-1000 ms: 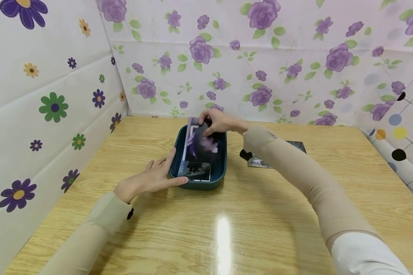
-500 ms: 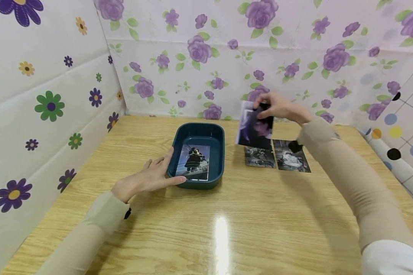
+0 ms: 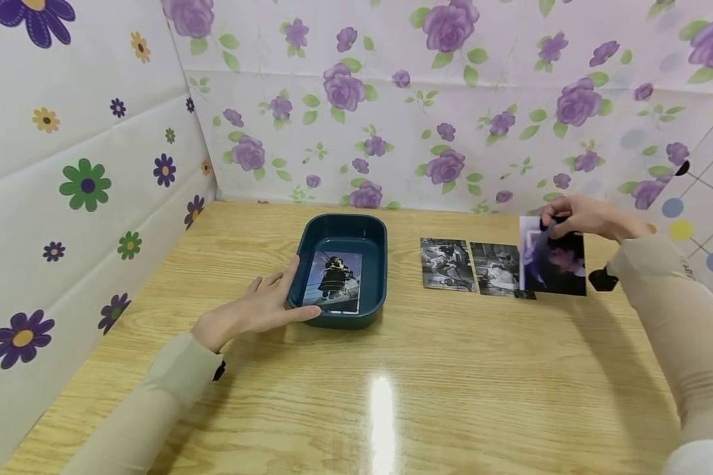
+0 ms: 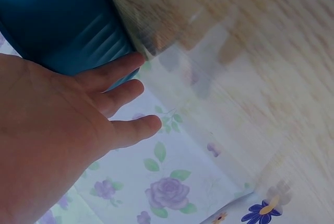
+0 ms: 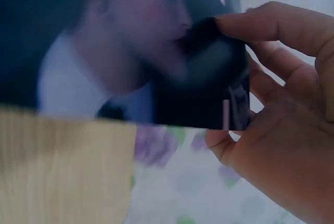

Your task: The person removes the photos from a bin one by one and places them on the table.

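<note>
My right hand pinches a dark purple-toned photo by its top edge, above the table's right side. In the right wrist view the photo fills the upper left, thumb and fingers gripping its edge. A dark teal plastic tray stands left of centre, with one photo of a dark-clad figure lying inside. My left hand rests against the tray's left near corner, fingers straight and spread. The left wrist view shows those fingers beside the tray's ribbed wall.
Two black-and-white photos lie side by side right of the tray: a left one and a right one, partly covered by the held photo. Wood-grain table surrounds everything. Flower-patterned sheets wall off the back and left.
My right hand has lifted the purple-toned photo out of the tray and carried it right, past the two photos on the table. Another photo in the tray is uncovered. The left hand stays put.
</note>
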A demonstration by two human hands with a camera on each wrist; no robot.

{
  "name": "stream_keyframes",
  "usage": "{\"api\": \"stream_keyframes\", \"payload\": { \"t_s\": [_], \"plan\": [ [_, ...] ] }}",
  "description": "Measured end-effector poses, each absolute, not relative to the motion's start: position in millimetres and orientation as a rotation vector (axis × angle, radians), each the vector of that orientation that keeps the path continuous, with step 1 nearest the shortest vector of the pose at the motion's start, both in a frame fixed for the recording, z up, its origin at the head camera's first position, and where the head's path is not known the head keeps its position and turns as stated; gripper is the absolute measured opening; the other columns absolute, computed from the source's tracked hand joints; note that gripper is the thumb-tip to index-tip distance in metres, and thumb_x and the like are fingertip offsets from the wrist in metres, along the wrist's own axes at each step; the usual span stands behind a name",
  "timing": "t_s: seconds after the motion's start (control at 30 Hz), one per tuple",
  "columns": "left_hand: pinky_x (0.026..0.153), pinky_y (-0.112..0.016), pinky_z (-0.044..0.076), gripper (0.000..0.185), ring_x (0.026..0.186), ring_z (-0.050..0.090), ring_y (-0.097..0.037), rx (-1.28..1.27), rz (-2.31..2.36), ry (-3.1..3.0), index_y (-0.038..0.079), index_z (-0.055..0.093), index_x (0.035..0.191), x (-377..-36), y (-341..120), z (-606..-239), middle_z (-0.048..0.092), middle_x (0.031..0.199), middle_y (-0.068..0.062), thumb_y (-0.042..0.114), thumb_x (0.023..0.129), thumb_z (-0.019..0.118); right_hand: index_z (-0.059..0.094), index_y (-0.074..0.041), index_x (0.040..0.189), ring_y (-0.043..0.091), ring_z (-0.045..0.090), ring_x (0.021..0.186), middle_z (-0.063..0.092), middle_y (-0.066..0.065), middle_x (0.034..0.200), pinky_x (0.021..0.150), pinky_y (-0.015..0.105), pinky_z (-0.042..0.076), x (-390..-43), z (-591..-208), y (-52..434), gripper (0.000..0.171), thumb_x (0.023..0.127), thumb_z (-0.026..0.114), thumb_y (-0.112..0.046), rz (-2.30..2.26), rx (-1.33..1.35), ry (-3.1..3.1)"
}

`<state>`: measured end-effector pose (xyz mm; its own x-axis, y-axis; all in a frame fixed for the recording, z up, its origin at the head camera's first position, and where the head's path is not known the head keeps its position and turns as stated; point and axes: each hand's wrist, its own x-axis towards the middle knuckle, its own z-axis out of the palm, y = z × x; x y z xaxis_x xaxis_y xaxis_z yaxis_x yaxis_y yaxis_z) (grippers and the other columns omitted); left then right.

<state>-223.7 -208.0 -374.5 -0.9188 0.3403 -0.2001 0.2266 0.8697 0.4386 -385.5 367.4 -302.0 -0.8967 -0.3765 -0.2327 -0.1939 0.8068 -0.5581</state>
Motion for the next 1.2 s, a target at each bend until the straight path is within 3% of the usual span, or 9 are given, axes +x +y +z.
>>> {"api": "stream_keyframes", "payload": {
  "t_s": [0.17, 0.3, 0.5, 0.7, 0.93, 1.2],
  "plan": [
    [0.113, -0.067, -0.003, 0.110, 0.149, 0.011, -0.042, 0.434, 0.606, 2.775, 0.020, -0.017, 0.154, -224.0, -208.0, -375.7, 0.020, 0.160, -0.017, 0.074, 0.084, 0.049, 0.055, 0.003, 0.098, 0.016, 0.045, 0.084, 0.051, 0.012, 0.113, 0.068, 0.029, 0.039, -381.7, -316.0, 386.6, 0.020, 0.083, 0.067, -0.002, -0.692, -0.408, 2.629],
    [0.113, -0.067, -0.003, 0.110, 0.149, 0.011, -0.042, 0.430, 0.602, 2.775, 0.020, -0.017, 0.154, -224.5, -208.1, -376.1, 0.019, 0.161, -0.017, 0.075, 0.084, 0.049, 0.057, 0.002, 0.093, 0.013, 0.043, 0.075, 0.053, 0.011, 0.102, 0.061, 0.026, 0.038, -383.0, -328.9, 391.7, 0.019, 0.077, 0.067, 0.001, -0.615, -0.443, 2.674],
    [0.114, -0.066, -0.003, 0.111, 0.148, 0.012, -0.042, 0.414, 0.587, 2.781, 0.021, -0.017, 0.154, -225.4, -208.9, -376.3, 0.020, 0.160, -0.018, 0.076, 0.084, 0.048, 0.058, -0.003, 0.088, 0.022, 0.044, 0.085, 0.055, 0.015, 0.099, 0.069, 0.031, 0.035, -385.3, -342.7, 387.5, 0.021, 0.071, 0.068, 0.003, -0.437, -0.553, 2.816],
    [0.114, -0.066, -0.003, 0.112, 0.148, 0.011, -0.042, 0.407, 0.596, 2.771, 0.020, -0.017, 0.154, -225.0, -208.8, -376.4, 0.019, 0.160, -0.019, 0.075, 0.083, 0.049, 0.059, -0.004, 0.085, 0.027, 0.047, 0.081, 0.059, 0.014, 0.093, 0.067, 0.034, 0.036, -388.0, -360.4, 380.5, 0.022, 0.066, 0.062, 0.007, -0.389, -0.577, 2.917],
    [0.114, -0.066, -0.004, 0.111, 0.149, 0.011, -0.041, 0.411, 0.600, 2.771, 0.021, -0.018, 0.154, -224.7, -207.8, -375.4, 0.020, 0.160, -0.018, 0.075, 0.084, 0.049, 0.060, -0.008, 0.086, 0.040, 0.046, 0.084, 0.062, 0.015, 0.091, 0.074, 0.061, 0.026, -384.0, -371.4, 377.1, 0.021, 0.068, 0.059, 0.003, -0.307, -0.497, 3.011],
    [0.114, -0.066, -0.003, 0.111, 0.149, 0.011, -0.041, 0.411, 0.590, 2.777, 0.021, -0.018, 0.154, -225.6, -207.3, -376.5, 0.022, 0.160, -0.018, 0.076, 0.084, 0.049, 0.062, -0.006, 0.088, 0.048, 0.038, 0.092, 0.059, 0.023, 0.104, 0.074, 0.059, 0.025, -378.9, -379.1, 372.7, 0.021, 0.070, 0.058, 0.004, -0.223, -0.480, 3.044]
  ]
}}
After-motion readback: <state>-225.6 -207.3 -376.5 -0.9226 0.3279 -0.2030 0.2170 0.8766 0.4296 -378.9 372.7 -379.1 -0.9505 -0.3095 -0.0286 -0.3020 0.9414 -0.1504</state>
